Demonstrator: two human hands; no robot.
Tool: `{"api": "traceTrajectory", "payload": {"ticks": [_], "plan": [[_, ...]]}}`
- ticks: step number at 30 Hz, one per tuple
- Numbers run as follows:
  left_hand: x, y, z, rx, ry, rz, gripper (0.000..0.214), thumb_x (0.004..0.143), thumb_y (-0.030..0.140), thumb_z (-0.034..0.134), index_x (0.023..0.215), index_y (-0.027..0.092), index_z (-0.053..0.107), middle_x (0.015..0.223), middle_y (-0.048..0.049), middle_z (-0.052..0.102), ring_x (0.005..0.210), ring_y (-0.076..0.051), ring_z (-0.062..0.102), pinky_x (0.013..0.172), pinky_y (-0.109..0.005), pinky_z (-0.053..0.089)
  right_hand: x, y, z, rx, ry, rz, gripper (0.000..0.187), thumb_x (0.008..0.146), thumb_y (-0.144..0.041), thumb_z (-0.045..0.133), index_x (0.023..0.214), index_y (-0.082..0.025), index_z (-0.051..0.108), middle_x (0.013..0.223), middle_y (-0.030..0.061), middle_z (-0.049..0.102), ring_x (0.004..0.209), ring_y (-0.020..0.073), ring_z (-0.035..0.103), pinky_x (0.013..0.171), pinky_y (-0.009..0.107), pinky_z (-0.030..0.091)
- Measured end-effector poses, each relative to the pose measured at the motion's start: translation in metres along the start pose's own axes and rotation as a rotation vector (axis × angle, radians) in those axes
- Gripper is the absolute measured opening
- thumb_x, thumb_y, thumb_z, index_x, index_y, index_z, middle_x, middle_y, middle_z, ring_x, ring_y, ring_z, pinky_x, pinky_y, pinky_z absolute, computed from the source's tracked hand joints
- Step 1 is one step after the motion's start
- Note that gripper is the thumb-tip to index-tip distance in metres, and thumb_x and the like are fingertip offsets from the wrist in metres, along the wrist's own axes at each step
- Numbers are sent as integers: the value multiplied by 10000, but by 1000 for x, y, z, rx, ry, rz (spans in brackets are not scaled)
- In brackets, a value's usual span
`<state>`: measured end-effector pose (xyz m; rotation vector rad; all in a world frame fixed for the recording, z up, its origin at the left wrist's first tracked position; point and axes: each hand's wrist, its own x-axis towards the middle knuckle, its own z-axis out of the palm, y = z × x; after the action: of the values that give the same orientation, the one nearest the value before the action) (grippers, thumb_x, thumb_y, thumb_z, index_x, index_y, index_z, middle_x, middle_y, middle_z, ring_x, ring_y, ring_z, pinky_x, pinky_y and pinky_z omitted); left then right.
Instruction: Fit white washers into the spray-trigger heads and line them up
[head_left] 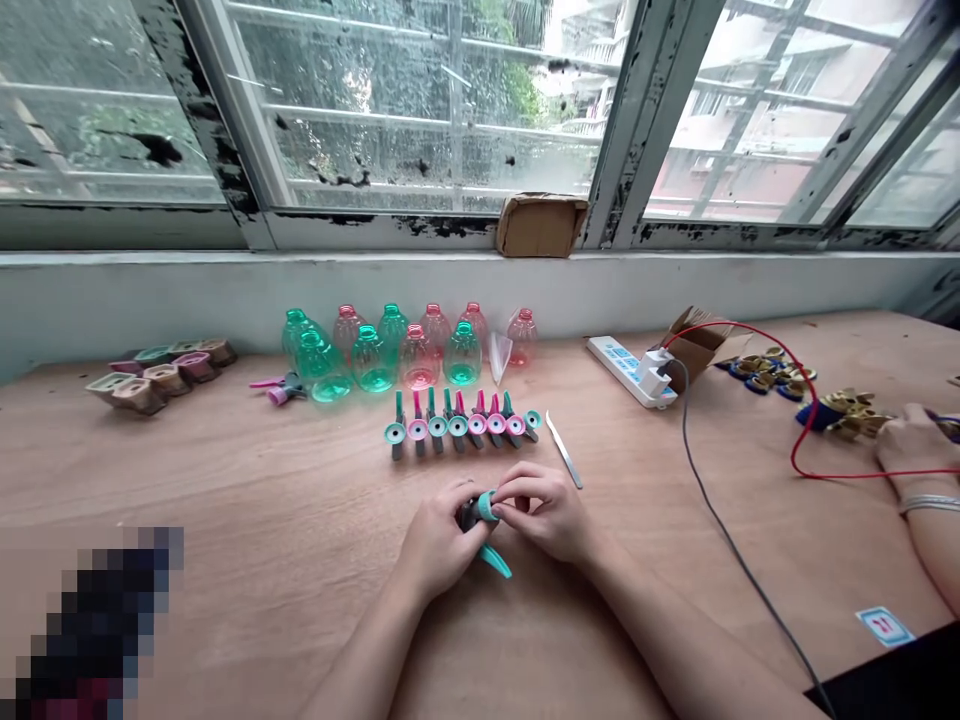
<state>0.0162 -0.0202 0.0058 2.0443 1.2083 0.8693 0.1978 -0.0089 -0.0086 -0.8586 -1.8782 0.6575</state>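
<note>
Plywood worktop by window: your left hand and right hand closed on teal sprayer head, row of sprayer heads just ahead, likely kept within easy reach.

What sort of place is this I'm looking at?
Probably a small hand-assembly workshop: a plywood workbench holds rows of teal and pink sprayer heads, tinted plastic bottles stand behind them, and a co-worker's hand works nearby.

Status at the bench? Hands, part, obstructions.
Left hand and right hand both on a teal trigger-spray head. Row of teal and pink spray heads ahead, not touching. Slim metal blade to the right, apart.
</note>
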Motion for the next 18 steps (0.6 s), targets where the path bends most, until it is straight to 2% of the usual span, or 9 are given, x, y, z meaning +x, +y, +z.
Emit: {"api": "traceTrajectory", "payload": {"ticks": [12,18], "plan": [[0,-1,0,47,-23,17,209,813,197,567,960,230,712,812,-6,610,735,-140,559,663,-235,384,1,1,3,129,22,103,46,736,-195,716,760,-166,742,766,39,649,513,71,490,451,207,387],[1,1,0,59,-18,16,207,816,213,548,941,218,713,808,-16,606,739,-147,560,660,-238,386,3,1,0,134,-2,123,108,747,-271,728,768,-168,749,780,47,667,519,71,499,453,205,394]]}}
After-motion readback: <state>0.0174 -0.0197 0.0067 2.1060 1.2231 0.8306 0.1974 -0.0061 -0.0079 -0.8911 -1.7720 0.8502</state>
